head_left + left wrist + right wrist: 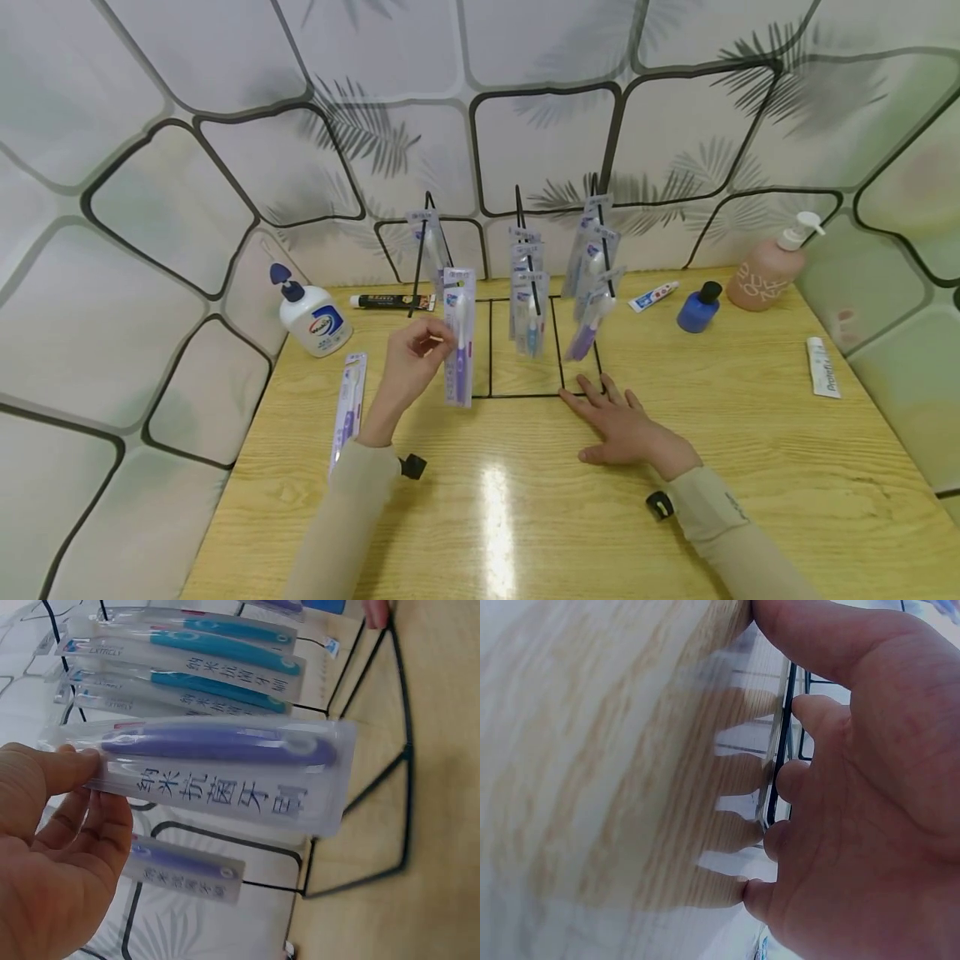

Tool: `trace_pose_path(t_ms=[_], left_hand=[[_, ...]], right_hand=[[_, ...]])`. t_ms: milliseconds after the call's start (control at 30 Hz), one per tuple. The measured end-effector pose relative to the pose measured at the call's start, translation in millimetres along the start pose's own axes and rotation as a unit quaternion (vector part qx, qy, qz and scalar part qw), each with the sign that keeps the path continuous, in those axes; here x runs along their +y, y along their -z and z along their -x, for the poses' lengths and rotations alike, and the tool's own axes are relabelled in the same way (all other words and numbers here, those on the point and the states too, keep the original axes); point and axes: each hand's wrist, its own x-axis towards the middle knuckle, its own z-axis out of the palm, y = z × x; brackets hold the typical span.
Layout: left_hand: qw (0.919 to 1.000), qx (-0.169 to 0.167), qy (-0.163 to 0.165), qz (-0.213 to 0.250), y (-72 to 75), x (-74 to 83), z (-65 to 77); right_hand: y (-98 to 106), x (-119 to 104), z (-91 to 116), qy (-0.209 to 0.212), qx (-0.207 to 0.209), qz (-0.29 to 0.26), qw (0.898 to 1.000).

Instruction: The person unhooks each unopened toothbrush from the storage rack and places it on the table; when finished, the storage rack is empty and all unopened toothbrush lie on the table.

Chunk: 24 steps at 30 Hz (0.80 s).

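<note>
My left hand (411, 358) pinches the edge of a clear-packaged purple toothbrush (460, 367) between thumb and fingers, in front of the left hook of a black wire rack (491, 358). In the left wrist view the toothbrush pack (225, 769) lies across the picture, printed side showing. At the rack's front right corner, my right hand (622, 429) is spread flat, fingertips at the base bar. Packs with blue toothbrushes (529, 308) hang on the middle hook, and packs including a purple one (588, 325) on the right hook. Behind my left hand hangs another pack (426, 233).
Another toothbrush pack (348, 408) lies left of my left forearm. A white pump bottle (315, 321) and a black toothpaste tube (386, 302) stand and lie at the back left. Rightward are a small tube (654, 297), blue bottle (697, 310), pink pump bottle (765, 275) and white tube (823, 368).
</note>
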Motion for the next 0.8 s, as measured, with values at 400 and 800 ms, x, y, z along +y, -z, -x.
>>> trace_pose_path(t_ms=[400,800], left_hand=[[0.9682,0.054,0.174,-0.171,48.8,-21.1,60.1],[0.9092,0.03,0.25,-0.331,94.8,-44.5,70.7]], right_hand=[[3,-2,0,0.001,0.0,-0.003,1.0],[0,-2,-1,0.002,-0.002,0.004,1.0]])
